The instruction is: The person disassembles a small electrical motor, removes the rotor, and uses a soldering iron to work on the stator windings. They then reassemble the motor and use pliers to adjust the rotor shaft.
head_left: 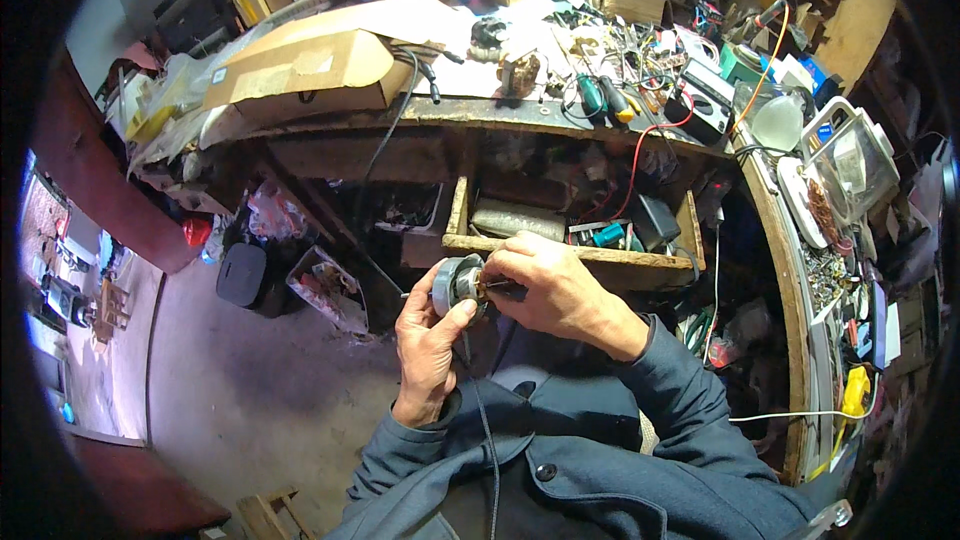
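L hand [430,348] cupped, R hand [553,290] opp.

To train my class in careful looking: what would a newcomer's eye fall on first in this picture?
First, the grey round part in the left hand, mid-picture, with the right hand close at its right side. Then the open wooden drawer just beyond them, the large cardboard box on the bench, upper left, and the bright yellow object, lower right.
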`<state>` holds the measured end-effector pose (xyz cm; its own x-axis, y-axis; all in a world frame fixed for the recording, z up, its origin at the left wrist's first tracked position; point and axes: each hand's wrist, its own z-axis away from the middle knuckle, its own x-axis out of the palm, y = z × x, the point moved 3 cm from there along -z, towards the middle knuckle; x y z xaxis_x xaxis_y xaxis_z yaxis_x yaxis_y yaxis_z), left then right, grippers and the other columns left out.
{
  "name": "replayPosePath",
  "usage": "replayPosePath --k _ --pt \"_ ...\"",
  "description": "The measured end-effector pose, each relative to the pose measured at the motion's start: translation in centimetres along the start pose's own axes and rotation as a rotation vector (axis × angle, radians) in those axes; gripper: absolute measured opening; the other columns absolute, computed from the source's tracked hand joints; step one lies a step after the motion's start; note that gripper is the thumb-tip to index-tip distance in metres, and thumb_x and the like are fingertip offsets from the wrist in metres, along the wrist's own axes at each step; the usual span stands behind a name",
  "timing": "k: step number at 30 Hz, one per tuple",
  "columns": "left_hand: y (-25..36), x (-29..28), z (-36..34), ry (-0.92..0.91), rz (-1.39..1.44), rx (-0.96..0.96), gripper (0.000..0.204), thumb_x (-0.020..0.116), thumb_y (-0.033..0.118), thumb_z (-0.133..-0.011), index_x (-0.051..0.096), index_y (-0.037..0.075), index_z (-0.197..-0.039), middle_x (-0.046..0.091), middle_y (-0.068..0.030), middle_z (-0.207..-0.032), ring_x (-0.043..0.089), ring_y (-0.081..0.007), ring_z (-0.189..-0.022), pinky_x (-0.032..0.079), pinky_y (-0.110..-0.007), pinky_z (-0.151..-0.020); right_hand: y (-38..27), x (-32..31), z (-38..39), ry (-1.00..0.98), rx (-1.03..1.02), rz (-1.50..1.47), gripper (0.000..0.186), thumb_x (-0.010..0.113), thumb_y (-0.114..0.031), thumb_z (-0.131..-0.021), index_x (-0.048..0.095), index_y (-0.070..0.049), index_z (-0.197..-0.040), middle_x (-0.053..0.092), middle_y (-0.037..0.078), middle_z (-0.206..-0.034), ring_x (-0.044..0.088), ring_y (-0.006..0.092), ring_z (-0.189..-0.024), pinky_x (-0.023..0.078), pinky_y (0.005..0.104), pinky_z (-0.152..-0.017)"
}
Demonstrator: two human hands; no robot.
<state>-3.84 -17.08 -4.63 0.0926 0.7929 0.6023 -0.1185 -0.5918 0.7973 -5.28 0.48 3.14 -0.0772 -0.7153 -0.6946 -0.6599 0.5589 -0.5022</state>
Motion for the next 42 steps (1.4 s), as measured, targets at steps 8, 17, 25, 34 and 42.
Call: replayPosePath --k 8,17,25,34,42 --pt "-0.1 -0.1 0.3 -0.009 -0.046 -0.011 0.059 0.072 -0.008 -0.088 0.055 0.001 -0.144 0.068 -0.008 -0.124 0.065 -0.015 -0.11 0.055 -0.029 -0.097 0.4 0.2 0.0 -0.097 0.051 -0.03 0.025 0.078 -0.005 -0.074 0.066 -0.002 -0.095 0.066 0.014 -0.089 0.067 0.0339 -0.083 0.055 0.0416 -0.074" --pt "0.0 0.1 0.6 0.033 -0.067 0.031 0.062 0.074 -0.006 -0.088 0.053 0.001 -0.146 0.068 -0.0086 -0.123 0.066 -0.0144 -0.108 0.055 -0.028 -0.094 0.1 -0.2 0.0 -0.043 0.092 -0.092 0.032 0.078 -0.003 -0.072 0.064 -0.002 -0.101 0.067 0.015 -0.09 0.068 0.0327 -0.084 0.056 0.0397 -0.076" --pt "0.3 -0.3 0.3 0.02 -0.047 0.016 0.059 0.072 -0.005 -0.089 0.054 0.002 -0.145 0.068 -0.0094 -0.123 0.069 -0.0159 -0.102 0.063 -0.033 -0.083 0.3 -1.9 -0.2 -0.074 0.09 -0.047 0.031 0.079 -0.004 -0.071 0.065 -0.004 -0.098 0.067 0.012 -0.089 0.069 0.029 -0.082 0.057 0.0366 -0.074" --pt "0.9 -1.5 -0.1 0.083 -0.024 0.005 0.056 0.07 0.003 -0.09 0.053 0.006 -0.144 0.069 -0.0106 -0.121 0.073 -0.0213 -0.097 0.066 -0.037 -0.073 7.2 -8.4 -5.5 0.141 0.071 0.266 0.013 0.072 -0.006 -0.073 0.067 -0.006 -0.085 0.068 0.015 -0.078 0.069 0.0364 -0.075 0.056 0.044 -0.07" --pt "1.5 -0.7 0.0 -0.008 0.166 -0.075 0.053 0.07 0.001 -0.092 0.054 0.005 -0.142 0.067 -0.0123 -0.124 0.072 -0.0231 -0.102 0.067 -0.04 -0.078 16.7 -9.9 -11.7 0.09 0.263 0.745 0.016 0.064 -0.01 -0.081 0.073 -0.004 -0.094 0.071 0.023 -0.087 0.071 0.0406 -0.084 0.056 0.0481 -0.079"
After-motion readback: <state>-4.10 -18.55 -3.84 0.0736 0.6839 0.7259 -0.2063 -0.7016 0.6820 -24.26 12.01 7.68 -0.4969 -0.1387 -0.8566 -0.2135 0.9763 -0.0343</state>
